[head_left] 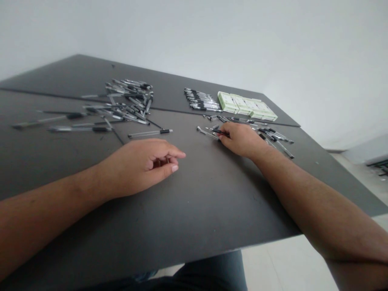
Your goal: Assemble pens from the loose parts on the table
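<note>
My left hand (148, 165) hovers over the near middle of the dark table, palm turned inward. Its fingers are loosely curled, thumb and forefinger apart, with nothing between them. Just beyond it lies a single clear pen (150, 133) with a black grip. To the right, my right hand (239, 139) has its fingertips closed on a dark, thin pen (214, 130) whose pointed tip faces left. Another clear pen piece (206, 132) lies by those fingertips. Several clear pens with black grips (277, 139) are spread beside and behind the right hand, partly hidden by it.
A loose heap of pens (130, 101) covers the left rear of the table (188, 218). A tidy row of pens (201, 100) lies at the back, next to several pale green boxes (245, 106). A seam crosses the tabletop; a white wall (197, 40) stands behind.
</note>
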Motion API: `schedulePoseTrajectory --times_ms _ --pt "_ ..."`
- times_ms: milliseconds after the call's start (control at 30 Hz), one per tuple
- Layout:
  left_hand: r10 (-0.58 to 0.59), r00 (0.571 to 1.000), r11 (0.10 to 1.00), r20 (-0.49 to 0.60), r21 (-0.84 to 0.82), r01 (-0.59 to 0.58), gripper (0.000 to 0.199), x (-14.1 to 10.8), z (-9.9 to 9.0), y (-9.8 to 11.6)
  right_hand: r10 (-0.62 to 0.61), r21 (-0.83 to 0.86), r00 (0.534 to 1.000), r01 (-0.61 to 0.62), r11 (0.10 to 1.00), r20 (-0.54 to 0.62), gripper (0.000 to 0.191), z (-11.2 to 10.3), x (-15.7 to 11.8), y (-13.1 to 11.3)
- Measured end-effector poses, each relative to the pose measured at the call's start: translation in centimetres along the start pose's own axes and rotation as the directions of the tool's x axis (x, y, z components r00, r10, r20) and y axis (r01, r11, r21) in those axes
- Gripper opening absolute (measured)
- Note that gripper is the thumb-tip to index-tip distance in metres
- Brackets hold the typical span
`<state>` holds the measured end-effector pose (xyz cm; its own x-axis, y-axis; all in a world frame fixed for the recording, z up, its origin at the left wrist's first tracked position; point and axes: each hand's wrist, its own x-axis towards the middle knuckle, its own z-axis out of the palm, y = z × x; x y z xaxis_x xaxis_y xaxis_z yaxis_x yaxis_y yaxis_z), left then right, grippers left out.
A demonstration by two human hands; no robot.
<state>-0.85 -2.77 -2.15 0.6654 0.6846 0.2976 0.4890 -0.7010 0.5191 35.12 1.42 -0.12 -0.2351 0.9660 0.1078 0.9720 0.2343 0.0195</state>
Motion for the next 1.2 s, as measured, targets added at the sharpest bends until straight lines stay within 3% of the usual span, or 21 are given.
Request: schedulePoseTrajectory --times_ms 233,467,633,833,1000,1100,1200 --pt "-0.013 0.999 1.000 0.039 0.018 0.012 0.046 0.3 -0.3 0.4 -0.008 0.053 0.999 0.010 0.999 -0.053 0.030 0.4 0.7 -0.6" --pt "0.023 0.999 0.999 0.022 0.026 -0.023 0.046 0.1 0.0 -0.2 -0.048 -0.083 0.997 0.052 0.995 0.057 0.029 0.3 1.8 -1.0" --pt "0.000 0.998 0.999 0.062 0.039 -0.002 0.046 0.3 -0.2 0.3 -0.044 -0.091 0.997 0.050 0.995 0.062 0.026 0.4 1.7 -1.1" --pt "0.071 0.995 0.997 0.076 0.035 -0.074 0.044 0.1 0.1 -0.2 0.030 0.059 0.998 -0.027 0.998 -0.056 0.021 -0.1 1.0 -1.7" --pt "0.186 0.972 0.976 0.144 0.090 -0.200 0.044 0.5 0.7 -0.1 -0.008 0.252 0.996 0.031 0.967 -0.093 0.015 -0.7 -0.1 -3.1" --pt "0.116 0.974 0.974 0.193 0.170 -0.149 0.040 0.9 1.0 -0.4 -0.060 0.311 0.993 0.088 0.946 -0.097 0.013 -0.9 -0.8 -4.1" --pt "0.000 0.990 0.969 0.142 0.244 -0.035 0.039 1.2 0.6 -1.4 -0.094 0.352 0.989 0.129 0.927 -0.116 0.013 -1.0 -1.3 -4.7"
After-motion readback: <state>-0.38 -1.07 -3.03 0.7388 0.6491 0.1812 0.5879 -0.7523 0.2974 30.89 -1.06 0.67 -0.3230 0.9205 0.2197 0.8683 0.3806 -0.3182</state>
